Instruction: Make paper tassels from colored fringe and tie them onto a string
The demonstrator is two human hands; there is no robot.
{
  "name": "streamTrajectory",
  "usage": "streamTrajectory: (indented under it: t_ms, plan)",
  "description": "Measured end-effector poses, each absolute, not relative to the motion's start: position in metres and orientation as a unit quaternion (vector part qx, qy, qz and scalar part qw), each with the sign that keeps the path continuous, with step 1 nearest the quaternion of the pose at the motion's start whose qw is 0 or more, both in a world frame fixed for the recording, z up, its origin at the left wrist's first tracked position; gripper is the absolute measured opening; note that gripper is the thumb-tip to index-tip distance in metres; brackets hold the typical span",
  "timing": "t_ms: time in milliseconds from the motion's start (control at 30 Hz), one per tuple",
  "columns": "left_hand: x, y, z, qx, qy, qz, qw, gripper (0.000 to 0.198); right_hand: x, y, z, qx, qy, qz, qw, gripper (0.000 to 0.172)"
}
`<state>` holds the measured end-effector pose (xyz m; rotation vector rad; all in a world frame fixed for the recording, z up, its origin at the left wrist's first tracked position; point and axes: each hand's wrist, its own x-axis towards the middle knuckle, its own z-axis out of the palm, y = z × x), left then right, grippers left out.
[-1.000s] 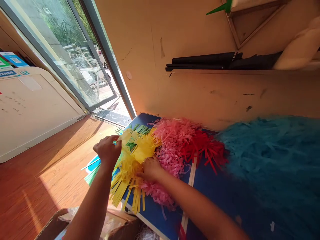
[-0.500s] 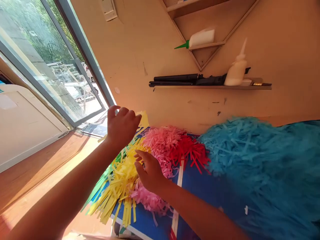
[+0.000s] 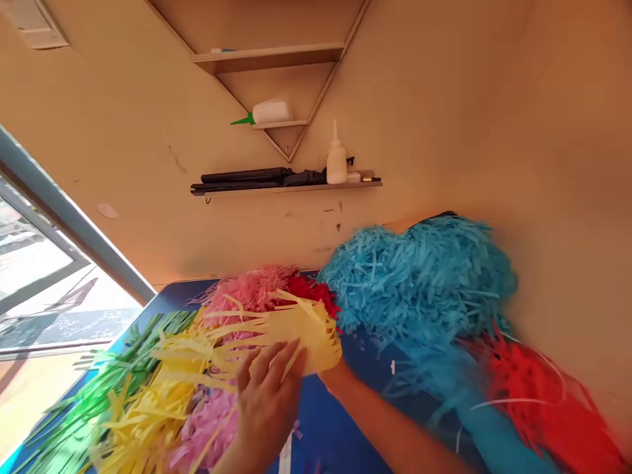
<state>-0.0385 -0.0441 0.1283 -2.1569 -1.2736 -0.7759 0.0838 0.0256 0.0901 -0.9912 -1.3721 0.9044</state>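
A sheet of yellow fringed paper (image 3: 296, 329) is raised above the blue table, its loose strips hanging toward the left. My left hand (image 3: 270, 398) has its bent fingers closed on the near edge of this paper. Behind the sheet's right end is my right hand (image 3: 332, 378); only its wrist side shows, and the paper hides its fingers. Beneath and left of my hands lie yellow strips (image 3: 148, 415), green strips (image 3: 108, 382) and pink shredded paper (image 3: 210, 421).
Salmon-pink shreds (image 3: 247, 286) and red shreds (image 3: 309, 289) lie by the wall. Blue shredded paper (image 3: 419, 276) is heaped at the right, with a red fringed bundle (image 3: 557, 395) nearer. A wall shelf (image 3: 296, 189) holds a white bottle (image 3: 336, 163) and black objects.
The view has turned right. The yellow paper has come down and right with my left hand, over the pile. My right hand, open before, is now behind it. The red bundle has come into view.
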Motion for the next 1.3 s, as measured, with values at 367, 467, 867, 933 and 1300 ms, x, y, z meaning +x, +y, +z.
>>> streamTrajectory:
  t_ms: [367, 467, 867, 933, 1300]
  plan:
    - [0.011, -0.054, -0.030, -0.879, -0.461, -0.124, -0.010, 0.048, 0.283, -0.071, 0.025, -0.723, -0.437, 0.037, 0.534, 0.040]
    - [0.020, -0.056, -0.033, -0.878, -0.468, -0.087, -0.047, 0.049, 0.225, -0.085, 0.028, -0.603, -0.686, 0.094, 0.396, 0.031]
    - [0.010, -0.074, -0.006, -0.861, -0.489, -0.079, -0.112, 0.037, 0.226, -0.072, 0.031, -0.526, -0.820, 0.114, 0.195, 0.041]
    - [0.006, -0.072, 0.001, -0.858, -0.483, -0.103, -0.140, 0.033, 0.216, -0.072, 0.026, -0.445, -0.861, 0.190, 0.156, 0.035]
    - [-0.022, -0.037, 0.024, -0.763, -0.584, -0.094, -0.262, 0.021, 0.213, -0.034, 0.014, -0.582, -0.756, 0.238, 0.185, 0.012]
